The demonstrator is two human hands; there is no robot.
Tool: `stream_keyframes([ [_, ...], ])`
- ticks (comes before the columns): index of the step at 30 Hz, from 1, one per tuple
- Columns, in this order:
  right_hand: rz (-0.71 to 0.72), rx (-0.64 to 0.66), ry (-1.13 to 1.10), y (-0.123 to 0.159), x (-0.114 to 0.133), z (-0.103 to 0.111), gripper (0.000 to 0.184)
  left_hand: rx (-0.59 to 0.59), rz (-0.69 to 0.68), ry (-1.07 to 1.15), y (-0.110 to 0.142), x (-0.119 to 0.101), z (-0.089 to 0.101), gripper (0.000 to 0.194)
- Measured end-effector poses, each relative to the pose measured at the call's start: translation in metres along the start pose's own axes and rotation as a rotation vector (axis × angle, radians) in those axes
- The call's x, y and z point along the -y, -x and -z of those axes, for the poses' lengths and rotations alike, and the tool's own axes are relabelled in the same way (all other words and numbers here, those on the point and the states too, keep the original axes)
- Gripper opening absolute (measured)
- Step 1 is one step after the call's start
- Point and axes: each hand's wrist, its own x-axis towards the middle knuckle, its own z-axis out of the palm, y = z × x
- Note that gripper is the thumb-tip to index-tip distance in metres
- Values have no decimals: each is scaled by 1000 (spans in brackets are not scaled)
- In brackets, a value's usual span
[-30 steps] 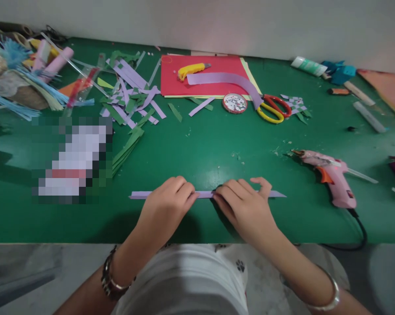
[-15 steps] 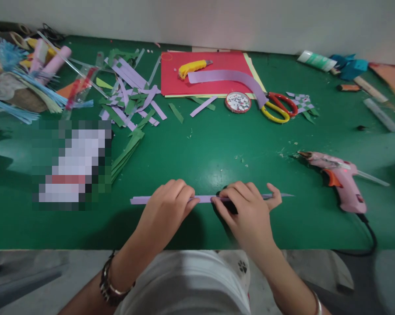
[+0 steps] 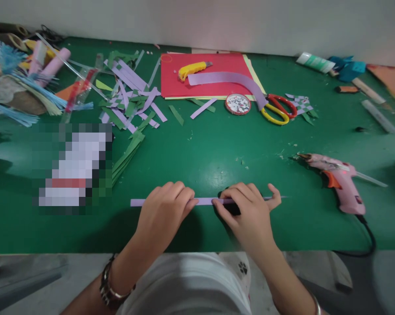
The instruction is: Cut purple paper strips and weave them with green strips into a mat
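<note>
A narrow purple paper strip lies level across the green table near its front edge. My left hand is closed on the strip left of its middle, thumb and fingertips pinching it, while the flat left end sticks out beyond the wrist side. A short gap to the right, my right hand pinches the same strip between thumb and fingers, its little finger raised. The strip's thin right end shows past that finger. Beneath the right palm there is a dark shadow, and the fingertips' undersides are hidden.
At right lies a pink glue gun with its cord. Behind my hands are scissors, a round tin, red paper and a yellow cutter. Purple and green scraps and a blurred-out object are at left.
The left end of the strip looks flatter, its two layers now lined up as one band. Both hands keep nearly the same places; the whole view has shifted slightly.
</note>
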Motion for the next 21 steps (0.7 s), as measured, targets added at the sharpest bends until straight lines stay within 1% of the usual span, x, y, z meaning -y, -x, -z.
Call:
stream_keyframes([
  [3,-4,3,12,0,0,0,30,7,3,21,0,1,0,22],
  [8,11,13,22,0,-1,0,28,-2,-86,42,3,13,4,25],
  [10,13,9,18,0,-1,0,27,-13,-94,28,6,18,6,27],
  [16,8,-1,27,1,-1,-1,28,-75,-75,16,12,24,6,28],
  [21,9,22,28,1,0,-1,27,-75,-17,32,17,36,7,29],
])
